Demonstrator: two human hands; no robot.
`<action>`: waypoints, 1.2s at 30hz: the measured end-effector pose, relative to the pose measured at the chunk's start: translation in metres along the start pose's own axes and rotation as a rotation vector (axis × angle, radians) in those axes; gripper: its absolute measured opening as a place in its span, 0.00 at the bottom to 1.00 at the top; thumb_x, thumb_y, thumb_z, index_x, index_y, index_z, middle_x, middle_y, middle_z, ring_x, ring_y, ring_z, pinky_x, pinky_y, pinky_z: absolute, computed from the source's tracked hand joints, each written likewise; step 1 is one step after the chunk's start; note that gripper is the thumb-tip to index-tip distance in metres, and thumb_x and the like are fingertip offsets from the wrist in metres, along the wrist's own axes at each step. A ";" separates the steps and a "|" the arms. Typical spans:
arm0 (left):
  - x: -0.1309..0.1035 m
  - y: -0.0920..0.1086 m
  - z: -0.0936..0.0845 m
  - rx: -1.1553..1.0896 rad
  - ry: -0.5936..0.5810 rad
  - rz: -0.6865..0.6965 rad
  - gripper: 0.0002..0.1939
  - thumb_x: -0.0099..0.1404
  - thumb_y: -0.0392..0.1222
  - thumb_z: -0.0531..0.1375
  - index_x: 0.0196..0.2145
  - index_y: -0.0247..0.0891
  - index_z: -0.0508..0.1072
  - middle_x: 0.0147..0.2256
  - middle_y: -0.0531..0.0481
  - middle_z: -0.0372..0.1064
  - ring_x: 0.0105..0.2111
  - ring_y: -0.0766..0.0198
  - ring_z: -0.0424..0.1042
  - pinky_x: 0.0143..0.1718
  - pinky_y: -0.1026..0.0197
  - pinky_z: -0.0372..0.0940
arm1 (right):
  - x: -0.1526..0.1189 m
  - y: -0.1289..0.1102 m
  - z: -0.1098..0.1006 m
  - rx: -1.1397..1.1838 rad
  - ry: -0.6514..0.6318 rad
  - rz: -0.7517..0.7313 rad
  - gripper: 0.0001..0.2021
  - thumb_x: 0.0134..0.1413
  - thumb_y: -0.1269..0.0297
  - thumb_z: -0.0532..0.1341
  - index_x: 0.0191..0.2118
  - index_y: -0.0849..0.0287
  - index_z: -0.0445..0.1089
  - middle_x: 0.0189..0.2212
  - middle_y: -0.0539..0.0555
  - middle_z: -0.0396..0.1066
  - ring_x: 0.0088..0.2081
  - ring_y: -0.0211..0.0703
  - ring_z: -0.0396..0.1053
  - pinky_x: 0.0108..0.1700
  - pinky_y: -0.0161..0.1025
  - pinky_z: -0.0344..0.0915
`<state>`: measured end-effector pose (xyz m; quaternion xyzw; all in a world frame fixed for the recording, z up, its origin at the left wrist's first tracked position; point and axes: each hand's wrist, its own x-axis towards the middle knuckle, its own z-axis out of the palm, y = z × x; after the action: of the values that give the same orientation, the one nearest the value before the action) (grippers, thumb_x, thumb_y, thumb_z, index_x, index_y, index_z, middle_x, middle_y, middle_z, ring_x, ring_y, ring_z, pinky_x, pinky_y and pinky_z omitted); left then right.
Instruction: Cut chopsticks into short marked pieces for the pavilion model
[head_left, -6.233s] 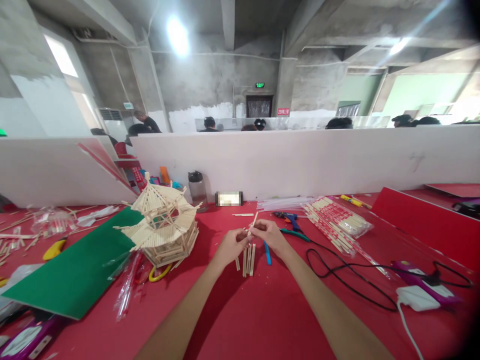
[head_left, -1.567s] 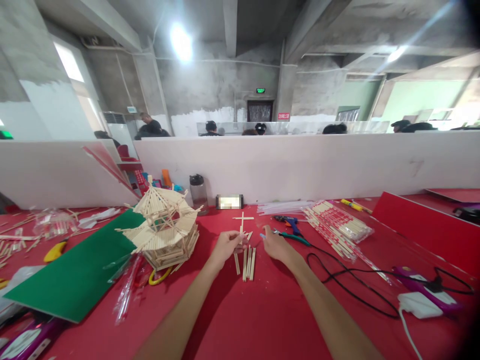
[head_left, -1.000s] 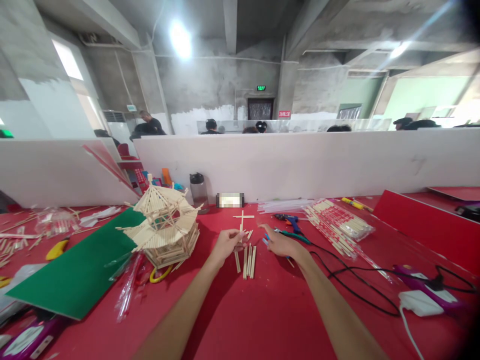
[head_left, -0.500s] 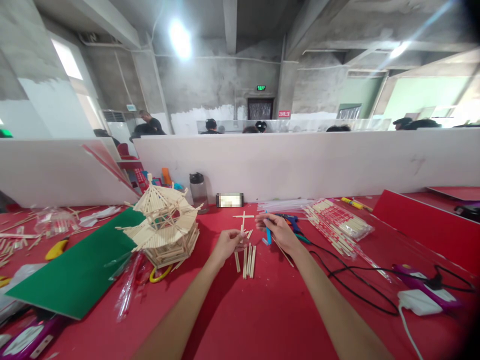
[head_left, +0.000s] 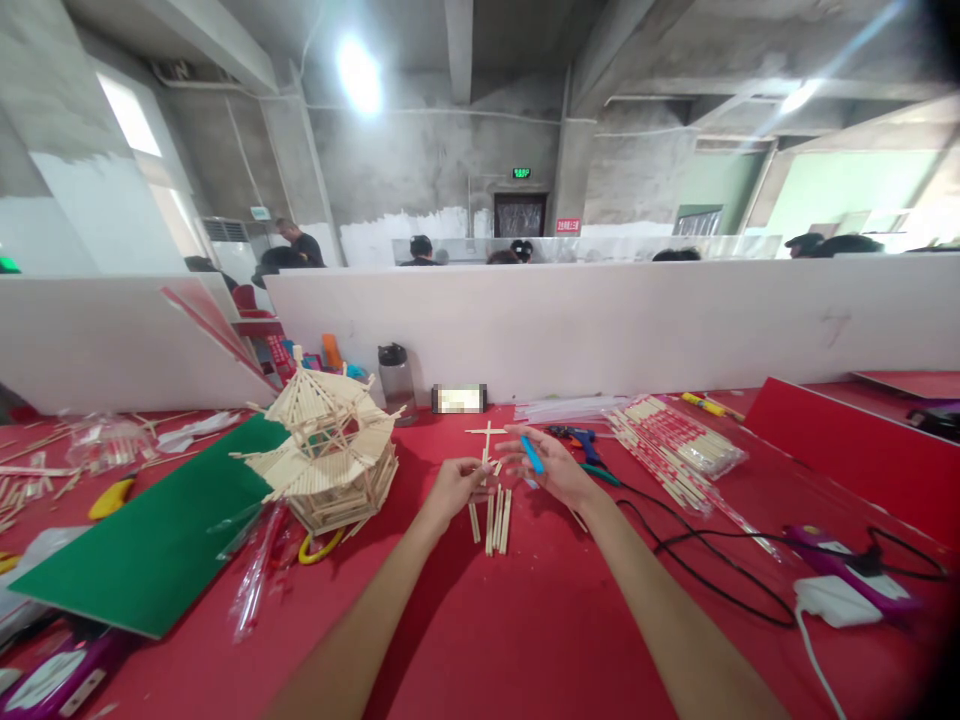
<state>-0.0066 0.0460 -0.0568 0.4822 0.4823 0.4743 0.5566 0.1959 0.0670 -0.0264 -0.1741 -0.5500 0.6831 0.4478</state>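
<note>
My left hand (head_left: 459,490) is closed, its thumb and fingertips pinched on something too small to make out. Facing it, my right hand (head_left: 551,465) holds a blue tool (head_left: 533,455) against the palm, fingers partly spread toward the left hand. Several short wooden sticks (head_left: 498,522) lie on the red table (head_left: 517,640) just below both hands. Behind the fingertips is a cross of thin sticks (head_left: 488,431). To the left stands a pagoda-like model (head_left: 330,450) made of wooden sticks.
A green board (head_left: 165,530) lies left of the model. Behind are a bottle (head_left: 395,383) and a white partition (head_left: 600,330). On the right are a blue glue gun (head_left: 583,440), packed sticks (head_left: 675,445), black cables and a power strip (head_left: 847,570). People sit beyond the partition.
My right hand has moved slightly left and turned, with the blue tool now tilted and lying across the palm. The left hand has barely moved.
</note>
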 end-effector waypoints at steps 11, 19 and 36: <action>-0.008 0.009 0.006 0.027 0.008 -0.030 0.22 0.52 0.55 0.69 0.32 0.31 0.75 0.32 0.42 0.78 0.26 0.64 0.76 0.28 0.67 0.70 | 0.010 0.012 -0.008 -0.335 0.438 -0.141 0.19 0.49 0.49 0.64 0.34 0.63 0.76 0.13 0.42 0.52 0.16 0.30 0.47 0.18 0.31 0.45; -0.007 0.007 0.006 0.027 0.005 -0.033 0.23 0.50 0.57 0.69 0.31 0.32 0.75 0.31 0.43 0.77 0.26 0.63 0.77 0.28 0.65 0.70 | 0.008 0.009 0.001 -0.667 0.458 -0.318 0.11 0.49 0.54 0.65 0.30 0.57 0.70 0.23 0.49 0.69 0.26 0.40 0.65 0.31 0.36 0.63; -0.004 0.005 0.005 0.016 -0.003 -0.028 0.27 0.45 0.60 0.70 0.30 0.31 0.74 0.30 0.44 0.77 0.25 0.64 0.76 0.28 0.65 0.70 | 0.001 0.007 0.014 -0.839 0.226 -0.350 0.11 0.56 0.58 0.60 0.38 0.56 0.78 0.35 0.54 0.78 0.36 0.48 0.74 0.40 0.41 0.68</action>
<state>-0.0025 0.0421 -0.0517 0.4808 0.4918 0.4619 0.5601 0.1821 0.0589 -0.0278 -0.3178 -0.7475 0.2928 0.5044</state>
